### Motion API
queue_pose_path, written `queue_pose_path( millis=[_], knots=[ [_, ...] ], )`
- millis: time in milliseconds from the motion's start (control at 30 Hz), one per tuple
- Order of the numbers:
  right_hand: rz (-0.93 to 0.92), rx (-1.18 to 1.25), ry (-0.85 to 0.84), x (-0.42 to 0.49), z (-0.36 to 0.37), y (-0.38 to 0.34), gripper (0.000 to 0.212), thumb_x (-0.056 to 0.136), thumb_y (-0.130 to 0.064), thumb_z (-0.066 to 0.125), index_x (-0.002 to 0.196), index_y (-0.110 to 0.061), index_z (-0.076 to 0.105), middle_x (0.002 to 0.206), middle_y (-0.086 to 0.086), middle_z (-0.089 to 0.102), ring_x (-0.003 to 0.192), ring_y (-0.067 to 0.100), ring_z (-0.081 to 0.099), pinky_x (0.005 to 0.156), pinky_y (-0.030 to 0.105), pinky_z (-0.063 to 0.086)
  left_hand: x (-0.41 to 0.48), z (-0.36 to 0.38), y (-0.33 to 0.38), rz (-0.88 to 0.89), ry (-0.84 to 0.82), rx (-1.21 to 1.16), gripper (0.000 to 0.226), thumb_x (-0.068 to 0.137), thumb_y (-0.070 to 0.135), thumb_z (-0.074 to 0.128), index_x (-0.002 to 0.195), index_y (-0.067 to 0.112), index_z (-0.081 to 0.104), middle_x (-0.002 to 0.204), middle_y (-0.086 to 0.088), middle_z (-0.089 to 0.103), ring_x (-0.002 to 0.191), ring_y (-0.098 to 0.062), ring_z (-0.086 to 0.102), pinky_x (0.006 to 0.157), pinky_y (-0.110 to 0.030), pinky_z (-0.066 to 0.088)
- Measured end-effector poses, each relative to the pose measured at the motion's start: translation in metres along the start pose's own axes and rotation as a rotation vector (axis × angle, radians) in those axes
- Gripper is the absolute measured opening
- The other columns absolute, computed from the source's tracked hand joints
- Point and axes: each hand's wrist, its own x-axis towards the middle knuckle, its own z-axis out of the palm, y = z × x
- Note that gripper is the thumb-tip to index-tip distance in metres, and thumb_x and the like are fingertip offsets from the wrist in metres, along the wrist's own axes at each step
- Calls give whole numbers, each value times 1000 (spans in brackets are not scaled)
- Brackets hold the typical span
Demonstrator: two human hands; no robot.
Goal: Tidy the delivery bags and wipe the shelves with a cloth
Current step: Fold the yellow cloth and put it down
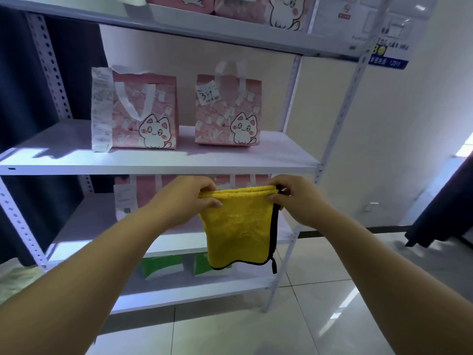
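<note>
Cloth [238, 226], yellow with black edging, is held up at the lower centre of the frame, doubled over and hanging free; its top fold is pinched at one end by the left hand [189, 196] and at the other by the right hand [289, 198]. Readying of the cloth is judged to be the step in hand, with wiping not yet begun. Next, the cloth would need to be gathered into one hand and pressed flat on a board, with whatever stands there shifted aside. Pale glossy floor tiles [320, 316] are seen at the lower right. Just beyond the hands, the middle shelf [163, 160] of a white rack is seen, carrying a pink bag [146, 111] with a long receipt [101, 108] at its side and a second bag [227, 111] with a handwritten tag, set apart. Further bags [279, 11] are shown on the boards above and below. A dark curtain [20, 85] hangs at the upper left.
</note>
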Motion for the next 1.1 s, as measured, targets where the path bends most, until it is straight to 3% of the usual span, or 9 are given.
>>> queue_pose_path(
  millis=[200,333,500,633,733,800,900,967,1100],
  knots=[
    [0,23,57,43,-46,46,9,88,-18,61,87,-27,61,76,-7,63,56,2,59,52,11,42,75,2,26,11,43,58,14,78,53,62,82,44,52,78,20,53,67,0,54,49,-20,39],
    [33,177,53,77,-82,79,6,89,-13,61,91,-18,62,73,-5,65,54,15,66,43,22,48,130,7,47,-15,110,-204,15,73,36,75,78,35,61,74,8,64,47,-5,62,39,-11,41],
    [46,367,17,126,-126,119,6,88,-6,61,86,-12,63,58,-2,64,48,19,64,45,26,52,200,10,67,-71,107,-438,23,69,23,80,86,21,65,62,2,70,52,-18,68,43,-23,53],
    [43,390,75,171,-149,147,12,88,-3,60,82,-14,61,74,8,65,59,23,69,59,34,59,258,14,77,-81,142,-491,23,70,19,80,87,18,65,66,-2,71,58,-21,70,54,-31,59],
    [35,290,221,206,-159,167,17,88,-7,59,81,-21,57,86,3,63,70,25,69,70,41,59,302,17,85,-63,242,-450,18,73,17,77,86,18,65,74,-3,70,59,-12,69,47,-21,55],
    [21,228,349,226,-163,177,20,88,-10,59,81,-27,54,86,-5,60,73,21,66,67,38,56,327,19,87,-32,346,-328,15,74,24,76,83,25,64,79,3,68,64,-10,68,47,-20,51],
    [29,134,448,242,-159,196,25,87,-9,55,79,-32,49,79,-7,57,65,9,54,49,20,39,351,35,83,1,405,-251,17,73,27,77,84,25,64,83,6,65,75,-10,61,62,-25,50],
    [74,88,411,243,-147,212,23,87,-4,50,81,-27,48,78,-3,55,62,11,50,45,17,34,355,58,75,0,359,-231,16,72,24,77,82,24,64,76,8,63,68,-9,57,55,-21,44],
    [155,-58,163,225,-116,239,19,86,-4,48,85,-23,50,85,2,56,73,21,52,54,25,39,337,104,50,-50,168,-137,21,72,26,77,71,36,59,74,14,60,68,-7,56,55,-21,39]
  ],
)
